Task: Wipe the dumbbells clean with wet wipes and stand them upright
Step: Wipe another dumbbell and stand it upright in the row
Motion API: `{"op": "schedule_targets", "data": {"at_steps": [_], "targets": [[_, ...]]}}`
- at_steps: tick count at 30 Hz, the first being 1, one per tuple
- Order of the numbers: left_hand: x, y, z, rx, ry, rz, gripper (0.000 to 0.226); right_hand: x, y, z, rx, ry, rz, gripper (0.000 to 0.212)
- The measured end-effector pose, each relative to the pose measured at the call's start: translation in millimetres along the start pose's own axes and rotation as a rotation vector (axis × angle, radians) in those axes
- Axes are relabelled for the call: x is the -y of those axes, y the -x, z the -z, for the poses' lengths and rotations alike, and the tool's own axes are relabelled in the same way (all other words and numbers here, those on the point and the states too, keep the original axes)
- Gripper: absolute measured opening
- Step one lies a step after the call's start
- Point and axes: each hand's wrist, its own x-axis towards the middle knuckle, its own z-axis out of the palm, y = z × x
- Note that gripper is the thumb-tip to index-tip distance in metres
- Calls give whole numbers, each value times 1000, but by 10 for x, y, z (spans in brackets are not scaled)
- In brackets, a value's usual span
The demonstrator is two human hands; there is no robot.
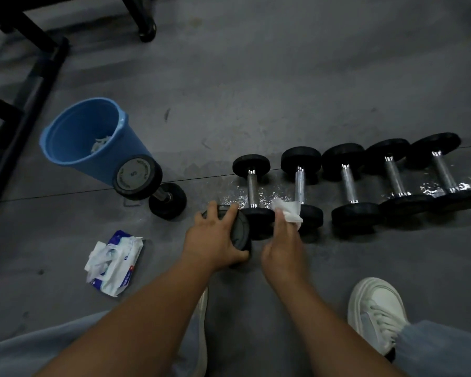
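Open room: While black metal frame legs (25, 85) crowd the upper left, the grey gym floor (283, 77) beyond the dumbbells lies bare and wide.
Near edge: white sneaker (375, 311) at lower right, well apart from the hands.
Held dumbbell: black rubber-headed dumbbell (238, 232) standing on end just left of the row, touching the first one's near head.
Left hand: left hand (215, 240) has its grip clamped over that dumbbell's top head.
Right hand: right hand (283, 248) has its grip pinched on a crumpled white wet wipe (288, 210).
Row: five black dumbbells with chrome handles (347, 183) lying side by side, the floor under them wet and shiny.
Left side: another black dumbbell (147, 183) leaning against a blue plastic bucket (93, 137); opened blue-and-white wipes pack (114, 262) lying near the left forearm.
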Motion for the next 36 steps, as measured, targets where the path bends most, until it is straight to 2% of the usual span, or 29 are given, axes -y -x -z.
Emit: {"op": "schedule_targets", "data": {"at_steps": [4, 7, 12, 19, 23, 29, 33, 34, 35, 36], "targets": [[144, 28, -169, 23, 28, 67, 113, -205, 53, -114, -27, 378, 132, 88], [262, -6, -165, 54, 72, 111, 115, -203, 46, -156, 8, 482, 216, 91], [248, -76, 2, 73, 28, 91, 112, 9, -39, -153, 53, 517, 304, 97], [649, -508, 594, -44, -107, 119, 108, 492, -578, -200, 19, 556, 451, 91], [762, -932, 684, -60, -77, 123, 109, 662, -1007, -294, -47, 603, 563, 90], [774, -1349, 451, -66, 10, 136, 109, 511, -1422, -431, -9, 664, 592, 88], [848, -1481, 506, 33, 15, 190, 110, 300, -1593, -500, 75, 689, 572, 78], [837, -1465, 500, -3, -36, 184, 108, 244, -1648, -513, 99, 696, 548, 75], [788, -1429, 487, -107, -101, 110, 103, 203, -1704, -519, 122, 693, 526, 71], [710, -1386, 438, -229, -156, -41, 93, 172, -1754, -514, 142, 681, 502, 64]]}}
